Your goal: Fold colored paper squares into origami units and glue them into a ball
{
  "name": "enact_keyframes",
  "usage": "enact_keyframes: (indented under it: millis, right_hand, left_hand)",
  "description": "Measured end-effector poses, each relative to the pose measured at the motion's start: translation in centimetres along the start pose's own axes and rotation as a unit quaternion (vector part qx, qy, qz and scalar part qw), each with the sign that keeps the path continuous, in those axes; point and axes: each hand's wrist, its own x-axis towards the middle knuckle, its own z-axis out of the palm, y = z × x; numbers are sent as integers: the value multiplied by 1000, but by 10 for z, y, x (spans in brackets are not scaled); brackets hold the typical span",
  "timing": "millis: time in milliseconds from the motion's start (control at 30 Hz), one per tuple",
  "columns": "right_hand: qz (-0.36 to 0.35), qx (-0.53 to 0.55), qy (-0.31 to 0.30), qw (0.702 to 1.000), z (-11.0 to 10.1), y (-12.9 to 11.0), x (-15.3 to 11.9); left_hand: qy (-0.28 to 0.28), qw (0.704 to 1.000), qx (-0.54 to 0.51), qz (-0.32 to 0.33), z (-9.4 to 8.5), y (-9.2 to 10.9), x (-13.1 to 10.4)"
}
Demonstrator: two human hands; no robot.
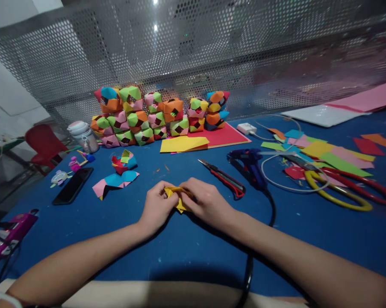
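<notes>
A folded piece of yellow paper (181,204) is pinched between my two hands, just above the blue table. My left hand (158,206) grips its left side, with thumb and fingers closed on it. From the other side my right hand (208,199) holds it, thumb pressed against the folds. Part of the paper is hidden behind the fingers. To the right of my hands lies a red utility knife (225,179) with its blade out. Folded paper pieces in blue, pink and red (117,179) rest beyond my left hand.
Colourful folded paper balls (138,122) are stacked along the perforated metal screen (212,51). At right are a blue glue gun (250,167) with a black cord, scissors with yellow handles (337,194) and paper strips (327,154). A phone (73,186) and a white bottle (83,136) stand left.
</notes>
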Motion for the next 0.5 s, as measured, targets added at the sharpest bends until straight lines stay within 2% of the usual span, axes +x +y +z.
enact_keyframes:
  millis: [167,233,400,500]
  right_hand:
    - [10,21,-22,999,-3,-4,2]
    - [22,38,-24,999,-3,-6,2]
    - [152,89,18,984,-4,-11,5]
    - [195,115,13,974,-5,-10,8]
  left_hand:
    - [0,996,75,58,0,3,-2]
    - [-5,994,93,58,0,3,-2]
    - [40,999,7,10,0,1,2]
    - [49,998,-46,-18,0,2,4]
